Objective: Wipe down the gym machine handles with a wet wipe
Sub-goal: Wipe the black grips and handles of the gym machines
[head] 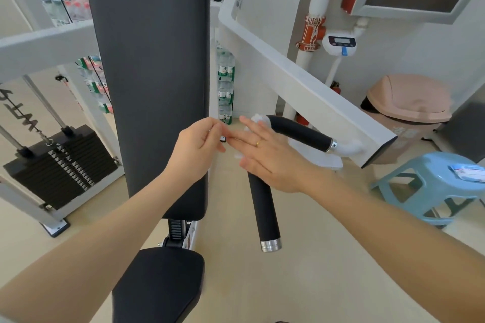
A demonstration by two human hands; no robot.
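A black padded handle [301,132] juts from the white machine arm [301,86] and bends down into a second black grip [265,212] with a chrome end cap. A white wet wipe [258,118] lies over the bend. My right hand [265,155] rests flat on the wipe with straight fingers and covers most of it. My left hand [198,148] is just left of it, fingers curled, thumb and forefinger on either side of the right fingertips. A small dark thing [223,138] shows between them; whether it is pinched is unclear.
The tall black backrest [149,73] and seat pad [157,283] stand to the left of the handle. A weight stack [60,165] is at far left. At right are a blue plastic stool [433,186] with a wipe packet [468,173] and a pink bin [409,113].
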